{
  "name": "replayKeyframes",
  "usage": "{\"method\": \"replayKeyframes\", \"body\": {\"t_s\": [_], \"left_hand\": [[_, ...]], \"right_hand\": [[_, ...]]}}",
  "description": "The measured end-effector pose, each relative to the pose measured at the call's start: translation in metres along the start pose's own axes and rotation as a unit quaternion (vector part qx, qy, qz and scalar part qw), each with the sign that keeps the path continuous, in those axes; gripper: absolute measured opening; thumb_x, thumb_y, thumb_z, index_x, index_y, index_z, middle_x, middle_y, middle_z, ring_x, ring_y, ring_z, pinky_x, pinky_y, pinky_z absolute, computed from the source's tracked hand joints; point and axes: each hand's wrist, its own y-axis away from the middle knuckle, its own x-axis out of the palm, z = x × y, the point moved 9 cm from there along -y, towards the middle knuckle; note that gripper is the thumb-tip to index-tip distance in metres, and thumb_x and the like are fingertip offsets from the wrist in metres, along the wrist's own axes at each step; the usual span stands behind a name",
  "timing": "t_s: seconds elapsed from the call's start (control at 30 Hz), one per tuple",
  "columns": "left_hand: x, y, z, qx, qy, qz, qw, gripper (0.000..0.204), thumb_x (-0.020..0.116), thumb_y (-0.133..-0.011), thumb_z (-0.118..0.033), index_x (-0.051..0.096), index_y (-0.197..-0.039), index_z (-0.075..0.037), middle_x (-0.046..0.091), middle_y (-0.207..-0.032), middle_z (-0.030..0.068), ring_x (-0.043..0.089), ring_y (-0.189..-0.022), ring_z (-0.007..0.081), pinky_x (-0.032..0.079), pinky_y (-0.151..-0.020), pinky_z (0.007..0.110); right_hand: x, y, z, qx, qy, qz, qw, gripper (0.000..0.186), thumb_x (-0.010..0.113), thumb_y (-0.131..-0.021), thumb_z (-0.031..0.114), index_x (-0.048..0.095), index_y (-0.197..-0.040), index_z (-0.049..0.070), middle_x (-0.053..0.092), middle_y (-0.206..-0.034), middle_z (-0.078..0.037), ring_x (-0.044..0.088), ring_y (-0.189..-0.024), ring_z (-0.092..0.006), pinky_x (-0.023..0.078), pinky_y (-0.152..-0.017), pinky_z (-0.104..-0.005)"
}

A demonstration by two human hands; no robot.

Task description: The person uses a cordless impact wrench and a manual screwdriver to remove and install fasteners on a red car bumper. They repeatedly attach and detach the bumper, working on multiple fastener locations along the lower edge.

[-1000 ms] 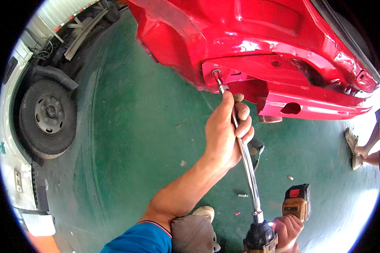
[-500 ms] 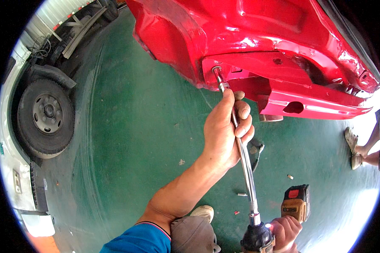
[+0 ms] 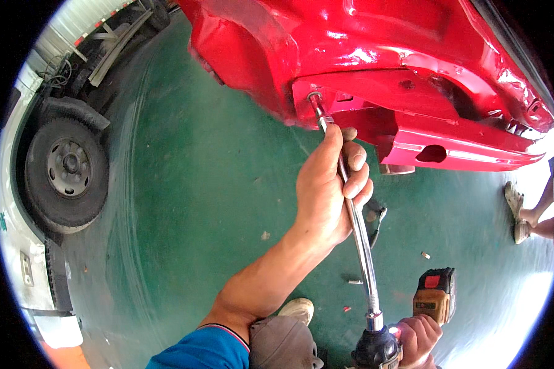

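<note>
My left hand [image 3: 332,184] is wrapped round a long chrome extension bar [image 3: 364,252]. At the bar's far end, a socket [image 3: 316,103] sits against the lower left corner of a glossy red car body panel [image 3: 375,92]; the fastener under it is hidden. The near end of the bar joins the nose of a cordless impact wrench [image 3: 375,347], tan and black. My right hand [image 3: 418,338] grips the wrench's handle, with the battery pack [image 3: 435,295] showing beyond my fingers. A small light glows beside the tool's nose.
On the green floor [image 3: 197,184] lie a ratchet [image 3: 379,226], a small socket [image 3: 355,281] and a few bits. A white vehicle's wheel [image 3: 68,166] stands at left. At the right edge are another person's feet [image 3: 518,212]. Below the panel juts a red crossbar [image 3: 461,147].
The view has shifted very slightly. Both hands keep the same grip, and the socket stays against the red panel.
</note>
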Motion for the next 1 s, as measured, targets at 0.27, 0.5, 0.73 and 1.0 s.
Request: {"method": "replayKeyframes", "body": {"t_s": [0.27, 0.5, 0.73, 1.0], "left_hand": [[0.001, 0.000, 0.002, 0.001, 0.004, 0.003, 1.000, 0.035, 0.043, -0.104, -0.036, 0.058, -0.109, -0.006, 0.050, -0.074, -0.0014, 0.035, -0.046, 0.0042, 0.031, -0.041, 0.020], [-0.004, -0.002, 0.002, -0.003, -0.001, 0.015, 1.000, 0.034, 0.045, -0.103, -0.040, 0.051, -0.108, -0.007, 0.052, -0.073, -0.0003, 0.038, -0.046, 0.0058, 0.032, -0.041, 0.023], [-0.001, -0.001, 0.000, -0.006, 0.006, 0.013, 1.000, 0.035, 0.043, -0.104, -0.038, 0.057, -0.108, -0.006, 0.051, -0.074, -0.0007, 0.036, -0.046, 0.0051, 0.031, -0.041, 0.021], [0.000, -0.001, -0.001, -0.008, 0.021, 0.005, 1.000, 0.035, 0.043, -0.104, -0.037, 0.060, -0.108, -0.006, 0.051, -0.074, -0.0008, 0.036, -0.046, 0.0049, 0.031, -0.040, 0.021]], "right_hand": [[-0.010, -0.013, 0.005, 0.012, -0.031, 0.006, 0.999, 0.017, 0.055, -0.086, 0.015, 0.058, -0.089, -0.001, 0.059, -0.074, -0.016, 0.058, -0.060, -0.0314, 0.046, -0.056, -0.0412], [-0.008, -0.019, 0.008, -0.001, -0.032, 0.032, 0.999, 0.016, 0.055, -0.086, 0.015, 0.059, -0.088, 0.000, 0.059, -0.073, -0.014, 0.057, -0.059, -0.0288, 0.045, -0.054, -0.0391], [-0.009, -0.017, 0.013, -0.015, 0.012, 0.002, 1.000, 0.016, 0.056, -0.085, 0.015, 0.060, -0.090, 0.000, 0.063, -0.081, -0.015, 0.061, -0.063, -0.0285, 0.048, -0.056, -0.0380], [-0.006, -0.014, 0.013, -0.002, -0.022, 0.016, 1.000, 0.015, 0.058, -0.082, 0.012, 0.059, -0.091, 0.000, 0.065, -0.083, -0.015, 0.062, -0.063, -0.0271, 0.048, -0.058, -0.0375]]}}
